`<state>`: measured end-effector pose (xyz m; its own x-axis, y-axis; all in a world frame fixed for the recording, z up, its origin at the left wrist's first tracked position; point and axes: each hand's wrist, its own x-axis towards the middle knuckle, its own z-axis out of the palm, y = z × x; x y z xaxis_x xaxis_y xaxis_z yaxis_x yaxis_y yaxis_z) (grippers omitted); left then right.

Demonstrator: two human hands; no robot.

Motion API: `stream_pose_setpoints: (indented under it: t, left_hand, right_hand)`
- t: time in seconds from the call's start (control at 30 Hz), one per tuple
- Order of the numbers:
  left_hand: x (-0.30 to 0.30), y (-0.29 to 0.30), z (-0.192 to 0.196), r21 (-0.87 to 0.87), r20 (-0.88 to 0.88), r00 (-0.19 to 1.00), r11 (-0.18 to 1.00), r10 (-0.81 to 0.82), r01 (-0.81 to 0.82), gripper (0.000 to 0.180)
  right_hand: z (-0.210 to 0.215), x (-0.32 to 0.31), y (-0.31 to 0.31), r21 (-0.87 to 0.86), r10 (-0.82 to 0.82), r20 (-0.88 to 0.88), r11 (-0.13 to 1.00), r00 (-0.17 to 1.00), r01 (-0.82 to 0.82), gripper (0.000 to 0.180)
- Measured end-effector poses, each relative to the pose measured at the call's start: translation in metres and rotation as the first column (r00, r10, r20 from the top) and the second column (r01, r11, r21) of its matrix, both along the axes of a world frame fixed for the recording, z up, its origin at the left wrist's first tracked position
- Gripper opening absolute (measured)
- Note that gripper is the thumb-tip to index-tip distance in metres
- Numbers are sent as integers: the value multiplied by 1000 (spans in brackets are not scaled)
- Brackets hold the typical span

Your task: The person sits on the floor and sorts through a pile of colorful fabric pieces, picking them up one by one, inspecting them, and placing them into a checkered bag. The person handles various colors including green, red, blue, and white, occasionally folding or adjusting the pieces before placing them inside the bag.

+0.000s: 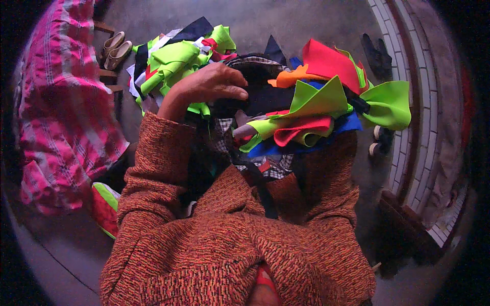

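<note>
From my end, the bundle of fabric scraps [317, 102], lime, red, orange and blue, lay to the right of the left hand [206, 84], its long axis running left to right. That hand hung just beside the bundle's left end, fingers curled toward the thumb over a narrow gap; whether they pinched black cloth, I couldn't make out. The right sleeve [332, 178] ran up under the bundle, which hid the right hand and its grip. A dark, check-edged cloth [223, 135] lay below the bundle, perhaps a bag, its contents unclear. A floor heap of scraps [173, 64] sat beyond the bundle, leftward.
</note>
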<state>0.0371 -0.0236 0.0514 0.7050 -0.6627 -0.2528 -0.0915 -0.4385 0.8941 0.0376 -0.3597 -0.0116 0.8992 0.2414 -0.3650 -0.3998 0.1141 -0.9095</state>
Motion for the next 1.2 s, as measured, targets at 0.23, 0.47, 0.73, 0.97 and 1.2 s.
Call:
stream_pose_setpoints:
  t: [0.23,0.47,0.73,0.97,1.2]
  left_hand:
    - [-45,-9,26,-185,-75,922,903,380,-387,34]
    - [-57,-3,-40,-237,-452,790,798,415,-554,21]
    - [-52,-18,-58,-267,-548,698,694,462,-669,20]
    - [-39,-35,-101,-317,-490,741,698,458,-642,23]
    - [-41,-52,-104,-273,-354,784,745,510,-608,18]
  right_hand:
    - [23,-11,-42,101,-136,3,986,991,135,46]
    - [-15,3,40,219,66,-86,975,994,-45,46]
    - [-3,-11,49,236,183,-100,959,978,-155,46]
    - [9,-36,52,236,209,-115,955,971,-178,46]
    - [18,-23,45,293,143,-116,950,983,-104,46]
